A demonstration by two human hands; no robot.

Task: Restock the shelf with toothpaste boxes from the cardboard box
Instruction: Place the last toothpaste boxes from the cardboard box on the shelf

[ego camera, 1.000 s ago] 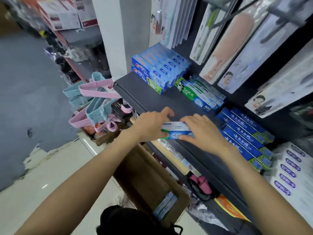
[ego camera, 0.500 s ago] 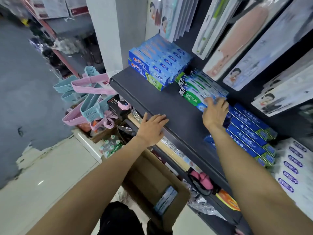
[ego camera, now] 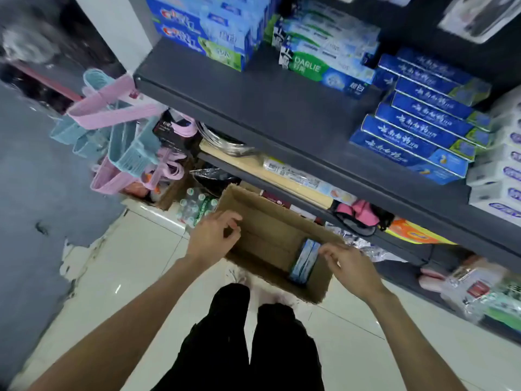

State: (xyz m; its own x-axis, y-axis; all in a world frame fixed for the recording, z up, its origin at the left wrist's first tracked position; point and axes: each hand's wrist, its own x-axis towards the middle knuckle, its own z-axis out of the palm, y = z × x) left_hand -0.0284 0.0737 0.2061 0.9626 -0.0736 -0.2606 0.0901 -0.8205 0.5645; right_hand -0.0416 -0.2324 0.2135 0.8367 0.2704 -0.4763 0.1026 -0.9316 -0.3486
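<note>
An open cardboard box [ego camera: 270, 230] stands on the floor below the dark shelf [ego camera: 282, 108]. A few pale blue toothpaste boxes [ego camera: 304, 259] stand on end at its right side. My left hand [ego camera: 211, 235] hovers over the box's left edge, fingers loosely curled and holding nothing. My right hand [ego camera: 349, 263] hangs over the box's right rim beside the toothpaste boxes, fingers loosely bent, holding nothing. On the shelf lie green-and-white Darlie boxes [ego camera: 327, 66], a blue stack [ego camera: 203, 29] to their left and dark blue boxes [ego camera: 417, 131] to their right.
Pink and blue plastic hangers [ego camera: 118, 128] hang off the shelf's left end. A pack of water bottles [ego camera: 194, 207] sits on the floor left of the box. Lower shelves hold mixed goods. My dark-trousered legs [ego camera: 248, 340] stand on the white tiled floor in front of the box.
The toothpaste box I held went onto the shelf by the Darlie stack. Both hands then dropped from the shelf to the cardboard box, and my view tilted downward.
</note>
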